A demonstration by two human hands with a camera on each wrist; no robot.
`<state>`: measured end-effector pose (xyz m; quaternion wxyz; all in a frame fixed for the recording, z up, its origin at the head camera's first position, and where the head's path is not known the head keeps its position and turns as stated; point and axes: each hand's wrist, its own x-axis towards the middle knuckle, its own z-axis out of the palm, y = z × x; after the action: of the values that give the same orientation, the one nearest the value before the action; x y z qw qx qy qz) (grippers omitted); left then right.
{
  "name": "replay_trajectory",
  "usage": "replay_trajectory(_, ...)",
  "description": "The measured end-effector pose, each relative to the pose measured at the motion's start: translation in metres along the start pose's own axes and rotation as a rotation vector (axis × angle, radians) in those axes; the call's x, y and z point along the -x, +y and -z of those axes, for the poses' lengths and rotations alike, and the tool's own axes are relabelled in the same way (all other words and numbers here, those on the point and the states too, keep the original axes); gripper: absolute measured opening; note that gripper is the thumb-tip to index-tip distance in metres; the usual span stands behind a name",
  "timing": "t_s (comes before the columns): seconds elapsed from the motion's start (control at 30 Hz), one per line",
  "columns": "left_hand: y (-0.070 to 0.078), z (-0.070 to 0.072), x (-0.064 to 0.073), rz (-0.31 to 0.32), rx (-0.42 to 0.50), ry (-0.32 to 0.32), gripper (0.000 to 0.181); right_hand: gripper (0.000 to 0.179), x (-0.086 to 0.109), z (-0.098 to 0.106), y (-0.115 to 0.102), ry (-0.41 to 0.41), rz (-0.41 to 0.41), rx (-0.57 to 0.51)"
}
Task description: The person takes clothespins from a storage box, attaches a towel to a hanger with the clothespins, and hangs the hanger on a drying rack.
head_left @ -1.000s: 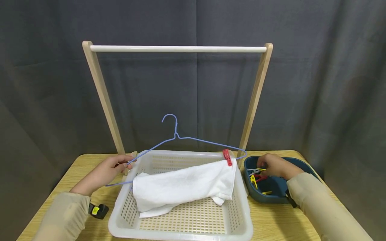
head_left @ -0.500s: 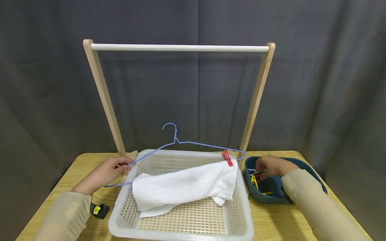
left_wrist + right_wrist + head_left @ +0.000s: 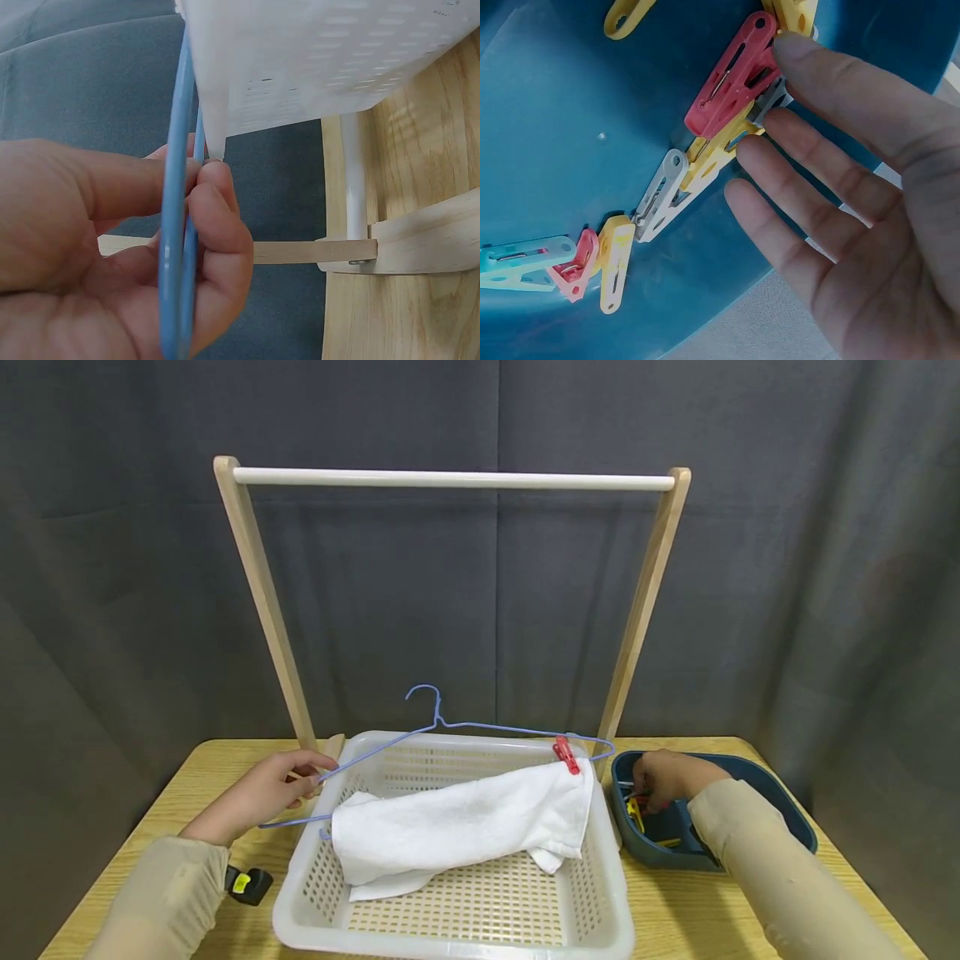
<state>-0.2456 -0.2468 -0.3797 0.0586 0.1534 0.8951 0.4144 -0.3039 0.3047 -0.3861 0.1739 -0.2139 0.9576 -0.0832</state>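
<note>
While the blue hanger (image 3: 174, 217) sits pinched in the fingers of the left hand (image 3: 258, 793), white towel (image 3: 457, 827) draped to their right, the right hand (image 3: 675, 777) is down among clothespins (image 3: 731, 79) in the dark-blue bin (image 3: 667, 858), three fingers nearly straight, though whether it grips one I can't tell.

The basket (image 3: 450, 948) sits between the left hand (image 3: 264, 793) and the right hand (image 3: 675, 775). From the left hand's grip the hanger (image 3: 175, 165) reaches rightward across the basket, and the towel (image 3: 457, 831) drapes over its lower bar, right of that hand. The clip (image 3: 566, 755) sits at the towel's end nearer the right hand. That hand is inside the bin (image 3: 667, 857), with clothespins (image 3: 724, 82) just beside its fingertips. Beyond both hands stands the rack (image 3: 450, 478), the curtain (image 3: 375, 610) behind it; the desk (image 3: 198, 789) lies beneath.
</note>
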Motion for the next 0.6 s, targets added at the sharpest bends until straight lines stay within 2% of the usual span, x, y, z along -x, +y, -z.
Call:
replay_trajectory(0.2, -0.004, -0.001, -0.002, -0.003, 0.001, 0.013, 0.026, 0.022, 0.0, 0.001, -0.002, -0.018, -0.018, 0.0)
replay_trajectory(0.37, -0.006, -0.001, 0.0, -0.029, -0.022, 0.026, 0.024, 0.018, -0.003, -0.002, -0.005, -0.06, -0.026, -0.022)
replay_trajectory(0.6, -0.012, -0.001, 0.004, -0.057, -0.048, 0.049, 0.021, 0.023, -0.007, -0.002, -0.005, -0.075, -0.044, 0.03)
